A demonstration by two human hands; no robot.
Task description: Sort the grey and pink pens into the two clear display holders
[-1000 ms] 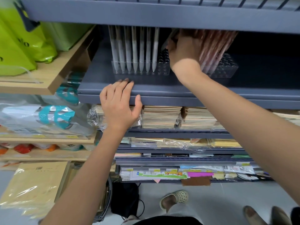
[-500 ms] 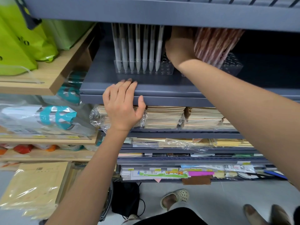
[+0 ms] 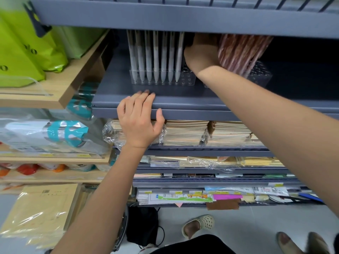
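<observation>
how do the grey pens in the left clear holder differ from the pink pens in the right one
The pale grey pens stand upright in an evenly spaced row in the left clear plastic holder. The pink pens lean at a slant, bunched together in the right clear plastic holder. No hand touches the grey pens, while the right hand is up against the pink pens. Both sets share the same grey metal shelf.

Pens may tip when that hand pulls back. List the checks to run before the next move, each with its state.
1. Grey pens upright in left holder: ok.
2. Pink pens upright in right holder: not ok, they lean.
3. Empty holes showing in left holder: ok.
4. Right hand gripping a pen: cannot tell, grip hidden behind upper shelf.
5. Left hand resting on shelf edge: ok.
</observation>
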